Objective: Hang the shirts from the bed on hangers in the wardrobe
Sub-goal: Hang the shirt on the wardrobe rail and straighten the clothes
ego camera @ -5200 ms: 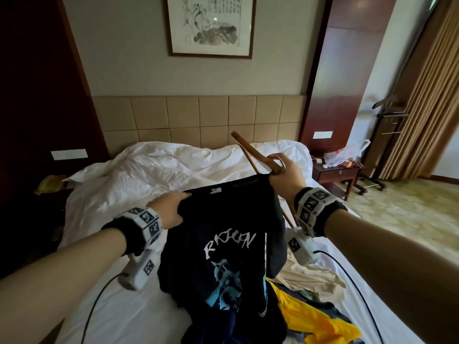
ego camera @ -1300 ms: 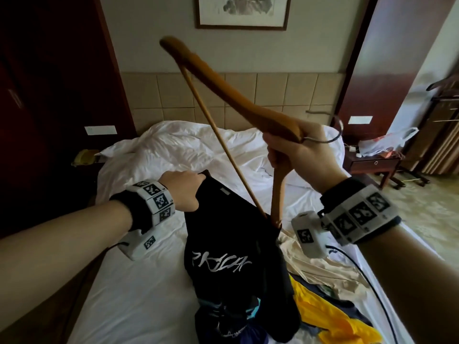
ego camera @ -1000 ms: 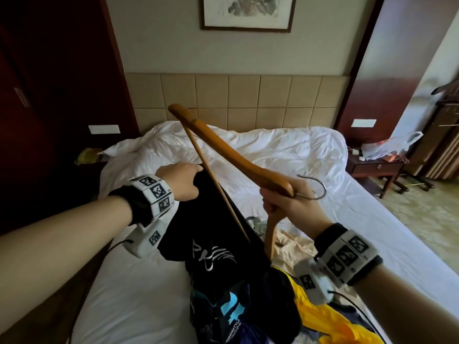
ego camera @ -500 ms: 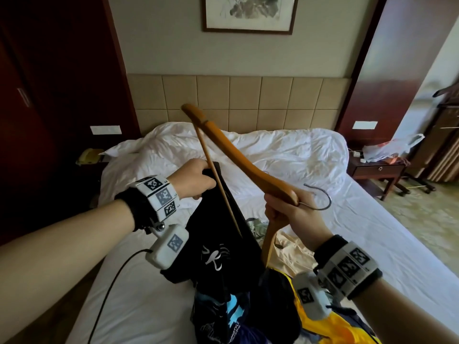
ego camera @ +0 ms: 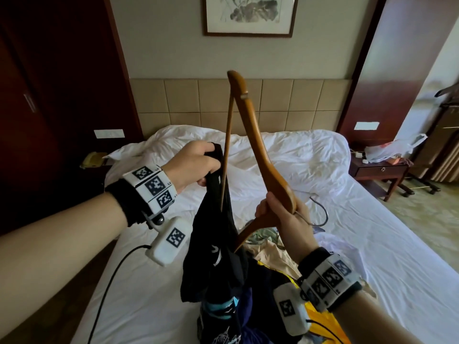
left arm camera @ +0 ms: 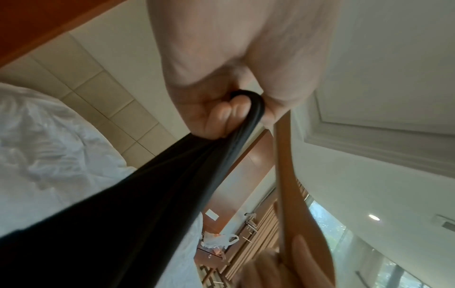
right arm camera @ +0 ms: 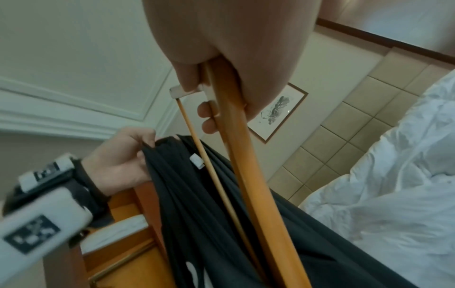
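1. Over the white-sheeted bed [ego camera: 335, 219], my left hand [ego camera: 196, 167] has its fingers curled tight around the bunched collar of a black printed T-shirt [ego camera: 213, 244], holding it up so the body hangs down toward the pile of other clothes [ego camera: 273, 254] below.

2. My right hand [ego camera: 285, 219] is wrapped around the middle of a brown wooden hanger with a metal hook [ego camera: 258, 145], just by the hook, which points away to the right.

3. The hanger's long axis stands nearly upright: one shoulder points at the ceiling, the other runs down and to the left into the black fabric, where its tip is hidden.

4. The thin crossbar passes just beside my left hand's fingers [left arm camera: 226, 113] and down through the held-open collar; the right wrist view shows bar and lower arm going in next to the white neck label [right arm camera: 197, 160].

5. The shirt lies left of and below my right hand, and the left hand is the nearer one to it.

6. My judgement: the free upper shoulder must tip down toward the left hand for the collar to pass over it.

7. No wardrobe interior is in view.
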Demonstrator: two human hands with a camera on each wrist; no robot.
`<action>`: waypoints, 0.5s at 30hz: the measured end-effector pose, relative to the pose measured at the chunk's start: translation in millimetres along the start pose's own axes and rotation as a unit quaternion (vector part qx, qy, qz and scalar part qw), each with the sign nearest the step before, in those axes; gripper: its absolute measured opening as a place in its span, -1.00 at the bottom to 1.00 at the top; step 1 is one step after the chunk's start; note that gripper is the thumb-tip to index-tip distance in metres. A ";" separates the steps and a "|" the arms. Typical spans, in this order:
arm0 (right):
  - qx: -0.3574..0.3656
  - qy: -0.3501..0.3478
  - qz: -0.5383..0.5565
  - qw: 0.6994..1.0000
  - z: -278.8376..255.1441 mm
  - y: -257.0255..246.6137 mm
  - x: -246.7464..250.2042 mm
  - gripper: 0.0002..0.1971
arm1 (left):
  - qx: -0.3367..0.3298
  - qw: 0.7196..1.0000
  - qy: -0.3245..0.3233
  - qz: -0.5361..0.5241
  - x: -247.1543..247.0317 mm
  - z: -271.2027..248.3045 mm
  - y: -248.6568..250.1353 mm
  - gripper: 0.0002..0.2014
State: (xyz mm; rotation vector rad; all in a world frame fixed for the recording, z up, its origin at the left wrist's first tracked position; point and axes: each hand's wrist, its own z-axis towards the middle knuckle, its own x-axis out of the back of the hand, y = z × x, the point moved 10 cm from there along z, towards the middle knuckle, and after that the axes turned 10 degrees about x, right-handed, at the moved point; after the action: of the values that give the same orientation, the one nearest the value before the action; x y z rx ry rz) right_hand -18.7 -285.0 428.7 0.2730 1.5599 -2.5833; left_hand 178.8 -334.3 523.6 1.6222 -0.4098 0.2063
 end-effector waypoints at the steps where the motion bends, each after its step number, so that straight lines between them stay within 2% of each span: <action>1: -0.003 0.001 0.011 1.000 -1.4 -1.0 0.0 -0.80 | 0.006 1.000 0.011 -0.003 4.4 0.8 -3.9 -0.75; 4: 0.004 0.019 0.047 0.999 5.6 -15.1 -2.6 -0.87 | 0.035 0.999 0.013 0.006 2.8 2.2 -19.6 -0.73; 9: 0.069 0.054 0.082 0.993 26.8 -52.7 -10.6 -0.87 | 0.034 0.998 -0.037 0.041 -19.6 -2.7 -20.6 -0.70; 12: 0.066 0.051 0.070 0.994 22.8 -41.9 -12.0 -0.87 | 0.028 0.999 -0.038 0.000 -16.6 -6.4 -9.2 -0.73; 15: 0.015 0.032 0.010 0.999 5.9 -7.8 -12.9 -0.82 | 0.023 0.997 -0.044 -0.063 -8.7 -8.4 4.7 -0.75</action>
State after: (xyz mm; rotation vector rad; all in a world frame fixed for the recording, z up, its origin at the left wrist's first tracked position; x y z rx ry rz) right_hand -8.1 -286.6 440.9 0.3743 1.5316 -2.6099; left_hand 169.9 -324.9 525.5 1.7015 -0.3699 0.0499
